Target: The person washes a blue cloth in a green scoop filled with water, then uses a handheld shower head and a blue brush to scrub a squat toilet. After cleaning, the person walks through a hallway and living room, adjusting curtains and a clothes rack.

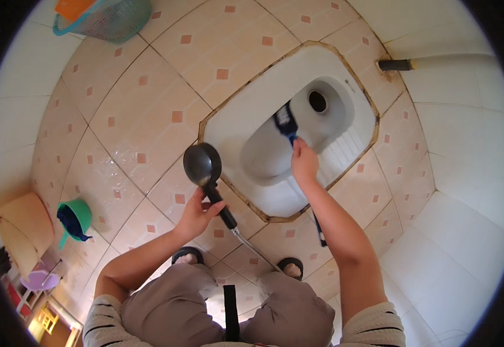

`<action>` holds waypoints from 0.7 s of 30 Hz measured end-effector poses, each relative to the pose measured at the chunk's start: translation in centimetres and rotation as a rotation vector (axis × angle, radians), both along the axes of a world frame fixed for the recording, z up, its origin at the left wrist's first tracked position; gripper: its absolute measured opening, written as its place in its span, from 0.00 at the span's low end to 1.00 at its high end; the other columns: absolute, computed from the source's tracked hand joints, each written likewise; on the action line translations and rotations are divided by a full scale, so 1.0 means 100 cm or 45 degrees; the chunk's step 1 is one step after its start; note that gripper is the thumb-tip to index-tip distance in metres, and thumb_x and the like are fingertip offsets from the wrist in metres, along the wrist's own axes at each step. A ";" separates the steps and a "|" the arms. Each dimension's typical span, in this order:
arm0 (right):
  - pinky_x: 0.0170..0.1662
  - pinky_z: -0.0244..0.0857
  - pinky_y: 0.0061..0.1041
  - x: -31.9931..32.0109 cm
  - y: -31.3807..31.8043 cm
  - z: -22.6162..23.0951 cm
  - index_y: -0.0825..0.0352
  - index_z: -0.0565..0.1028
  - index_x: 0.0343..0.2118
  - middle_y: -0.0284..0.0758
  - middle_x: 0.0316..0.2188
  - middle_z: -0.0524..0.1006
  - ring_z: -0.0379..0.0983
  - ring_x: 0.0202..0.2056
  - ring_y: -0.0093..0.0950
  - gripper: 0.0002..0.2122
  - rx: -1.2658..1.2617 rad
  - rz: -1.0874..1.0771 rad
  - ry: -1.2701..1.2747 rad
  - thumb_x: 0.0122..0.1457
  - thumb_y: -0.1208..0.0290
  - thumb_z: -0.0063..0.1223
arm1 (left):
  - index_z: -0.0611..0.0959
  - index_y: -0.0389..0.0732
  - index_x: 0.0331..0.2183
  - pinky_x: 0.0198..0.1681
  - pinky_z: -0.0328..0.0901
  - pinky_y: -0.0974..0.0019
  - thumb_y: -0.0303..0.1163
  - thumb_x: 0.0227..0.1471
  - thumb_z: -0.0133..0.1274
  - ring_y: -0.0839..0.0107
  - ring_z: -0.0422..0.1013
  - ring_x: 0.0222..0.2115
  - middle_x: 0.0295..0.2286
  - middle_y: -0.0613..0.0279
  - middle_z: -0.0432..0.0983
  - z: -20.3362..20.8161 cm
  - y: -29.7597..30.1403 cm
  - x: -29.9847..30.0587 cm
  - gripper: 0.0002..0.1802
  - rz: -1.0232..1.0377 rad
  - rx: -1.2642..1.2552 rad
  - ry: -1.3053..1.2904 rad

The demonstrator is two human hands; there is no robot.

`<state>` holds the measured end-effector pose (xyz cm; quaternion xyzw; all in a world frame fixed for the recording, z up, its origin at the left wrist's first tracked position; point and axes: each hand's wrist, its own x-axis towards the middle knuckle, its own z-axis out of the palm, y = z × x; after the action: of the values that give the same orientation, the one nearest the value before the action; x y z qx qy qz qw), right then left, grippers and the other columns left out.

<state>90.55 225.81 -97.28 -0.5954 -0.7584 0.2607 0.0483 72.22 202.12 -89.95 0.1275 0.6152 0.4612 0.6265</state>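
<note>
My left hand (192, 217) is closed round the handle of a black shower head (201, 165), held beside the left edge of a white squat toilet (224, 128). A metal hose (252, 246) runs from its lower end toward my feet. In my right hand (304, 163) is a dark blue scrub brush (285, 120), gripped close to its head. That head is over the toilet's bowl, near the dark drain hole (317, 101); I cannot tell whether the bristles touch the bowl. My right forearm hides the middle of the handle, whose end shows beneath it.
A blue basket (113, 23) with something orange in it stands at the far left. Left of me are a green dipper (77, 218) holding dark cloth, a beige bucket (25, 228) and a purple basin (41, 279). A pipe (396, 65) meets the right wall. Wet patches mark the tiles.
</note>
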 end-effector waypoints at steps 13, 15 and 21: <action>0.30 0.64 0.45 0.002 0.022 0.013 0.61 0.75 0.40 0.46 0.23 0.76 0.72 0.26 0.48 0.12 0.160 0.101 -0.164 0.61 0.65 0.39 | 0.67 0.36 0.45 0.41 0.69 0.68 0.24 0.50 0.56 0.71 0.70 0.41 0.37 0.62 0.71 0.006 -0.001 -0.002 0.21 0.143 0.060 0.052; 0.29 0.65 0.44 0.004 -0.008 0.021 0.61 0.74 0.40 0.46 0.23 0.76 0.72 0.25 0.46 0.11 0.009 0.267 -0.205 0.60 0.66 0.40 | 0.67 0.38 0.45 0.42 0.69 0.66 0.23 0.51 0.55 0.71 0.69 0.41 0.38 0.62 0.69 -0.001 -0.010 -0.007 0.21 0.031 0.046 0.073; 0.27 0.66 0.38 0.019 -0.029 0.036 0.58 0.76 0.41 0.39 0.21 0.76 0.75 0.26 0.40 0.11 -0.044 0.943 -0.265 0.57 0.66 0.44 | 0.66 0.38 0.47 0.46 0.66 0.65 0.22 0.50 0.55 0.71 0.69 0.42 0.38 0.62 0.70 -0.008 -0.018 0.010 0.22 -0.071 0.032 0.039</action>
<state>92.47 222.90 -93.73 -0.3052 -0.9185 0.2113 -0.1365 73.24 200.30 -90.75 0.1594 0.6152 0.4493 0.6279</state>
